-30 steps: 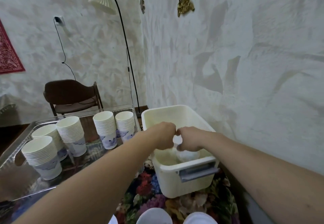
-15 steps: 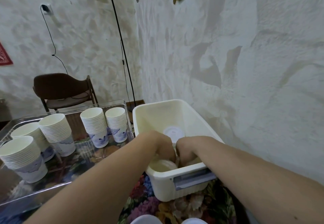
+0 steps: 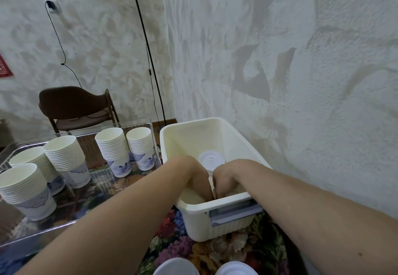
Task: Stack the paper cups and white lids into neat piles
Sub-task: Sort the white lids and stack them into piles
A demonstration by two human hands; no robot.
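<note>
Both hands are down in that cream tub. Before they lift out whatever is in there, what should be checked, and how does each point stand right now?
1. Grip on something: cannot tell. The left hand and right hand reach down by the near wall of the cream tub, fingertips hidden.
2. More lids to collect: ok. One white lid lies behind the hands.
3. Way up out of the tub: ok, nothing over it.
4. Cup stacks in the clear tray: ok, all five upright.
5. Lid piles at the bottom edge: cannot tell, mostly cut off.
</note>
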